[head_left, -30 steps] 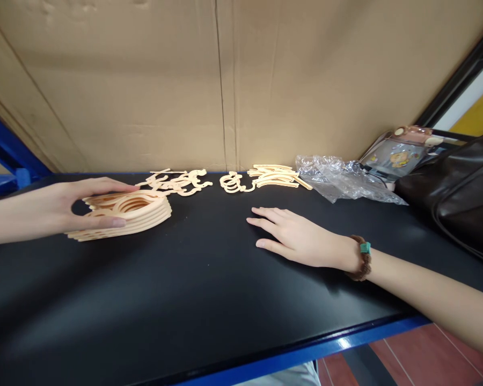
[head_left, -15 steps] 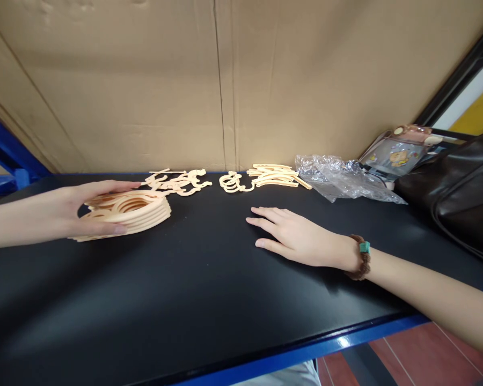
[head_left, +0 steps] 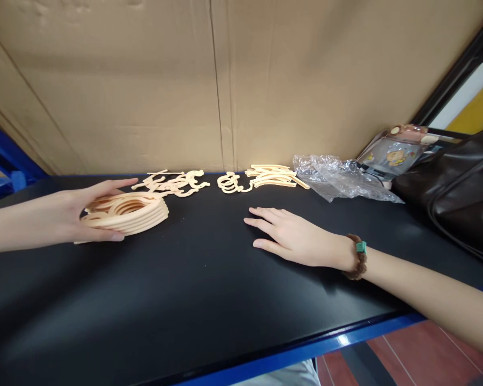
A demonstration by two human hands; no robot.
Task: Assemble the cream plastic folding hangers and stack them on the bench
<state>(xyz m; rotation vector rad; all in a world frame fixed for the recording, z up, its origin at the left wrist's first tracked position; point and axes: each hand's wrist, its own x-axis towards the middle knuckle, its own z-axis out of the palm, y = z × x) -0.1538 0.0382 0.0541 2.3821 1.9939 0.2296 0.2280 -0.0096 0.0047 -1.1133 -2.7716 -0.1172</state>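
A black, smooth tabletop (head_left: 209,300) lies before a brown cardboard wall (head_left: 145,91). At right, a dark brown leather-like bag (head_left: 459,187) hides its contents. The crumpled clear plastic bag (head_left: 338,177) has contents I can't tell. The left hand (head_left: 66,217) opens wide around the left end of a pale, curved, layered stack (head_left: 145,217); grip unclear. The right hand (head_left: 285,233) rests palm down, fingers spread. Behind are pale slim strips (head_left: 273,176), hooked pieces (head_left: 177,184) and small rings (head_left: 228,183).

Black tabletop (head_left: 185,300) bears pale stack (head_left: 145,218), loose pieces (head_left: 271,177), plastic (head_left: 338,179), dark bag (head_left: 454,187).
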